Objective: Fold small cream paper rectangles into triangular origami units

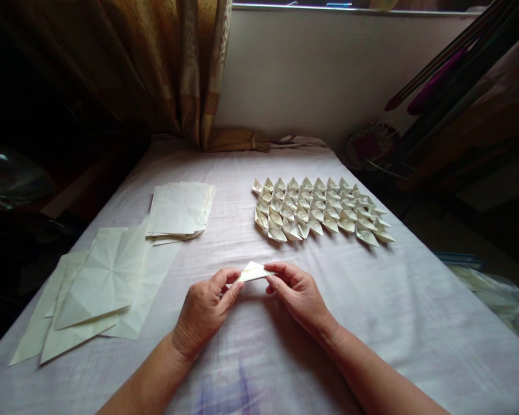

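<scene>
A small folded piece of white paper [253, 270], peaked at the top, is held up between my two hands over the cloth-covered surface. My left hand [208, 302] pinches its left corner between thumb and fingers. On the opposite side, my right hand [297, 294] grips the right corner the same way. Beyond my right hand, several folded paper boats [315, 207] stand in close rows. Fingertips cover both ends of the folded paper.
Creased paper sheets [108, 271] lie overlapping at the left, with a neater stack of paper [179, 207] behind them. A wrinkled pale sheet [225, 202] covers the surface. A patterned curtain [194, 69] hangs at the back, by a pale wall [303, 69].
</scene>
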Demonstrator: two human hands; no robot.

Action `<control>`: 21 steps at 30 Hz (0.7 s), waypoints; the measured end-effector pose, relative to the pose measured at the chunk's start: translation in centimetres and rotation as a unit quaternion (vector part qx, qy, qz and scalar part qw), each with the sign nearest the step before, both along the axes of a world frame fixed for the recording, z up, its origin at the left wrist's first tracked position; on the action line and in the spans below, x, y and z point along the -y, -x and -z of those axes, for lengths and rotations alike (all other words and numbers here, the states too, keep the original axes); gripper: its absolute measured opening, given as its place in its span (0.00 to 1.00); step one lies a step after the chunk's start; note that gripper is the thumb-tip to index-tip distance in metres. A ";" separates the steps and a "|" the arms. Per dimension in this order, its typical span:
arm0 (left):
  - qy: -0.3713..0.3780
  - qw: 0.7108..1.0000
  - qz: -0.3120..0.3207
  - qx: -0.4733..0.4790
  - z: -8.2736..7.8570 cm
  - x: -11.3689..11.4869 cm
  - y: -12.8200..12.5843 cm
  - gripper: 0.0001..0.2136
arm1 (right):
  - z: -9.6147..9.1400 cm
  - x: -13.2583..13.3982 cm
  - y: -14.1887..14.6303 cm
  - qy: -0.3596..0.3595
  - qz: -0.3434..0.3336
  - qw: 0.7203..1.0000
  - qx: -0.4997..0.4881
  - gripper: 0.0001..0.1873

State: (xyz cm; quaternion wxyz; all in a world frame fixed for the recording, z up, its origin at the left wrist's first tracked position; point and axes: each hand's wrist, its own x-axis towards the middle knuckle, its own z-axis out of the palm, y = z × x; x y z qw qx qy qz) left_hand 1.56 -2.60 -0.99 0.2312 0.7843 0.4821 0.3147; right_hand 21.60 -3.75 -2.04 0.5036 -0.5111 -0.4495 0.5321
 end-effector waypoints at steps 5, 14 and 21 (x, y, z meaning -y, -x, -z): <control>-0.146 0.982 0.028 -0.120 0.2 0.2 -0.2 0.13 | 0.4 0.0 0.1 -0.031 0.012 0.999 0.042 0.13; -0.243 0.938 -0.018 -0.247 0.6 0.6 -1.4 0.17 | 0.5 0.0 0.4 -0.080 0.046 0.990 0.107 0.13; -0.208 0.934 -0.065 -0.285 0.6 0.7 -1.9 0.18 | 0.5 0.1 0.9 -0.095 0.050 0.992 0.065 0.12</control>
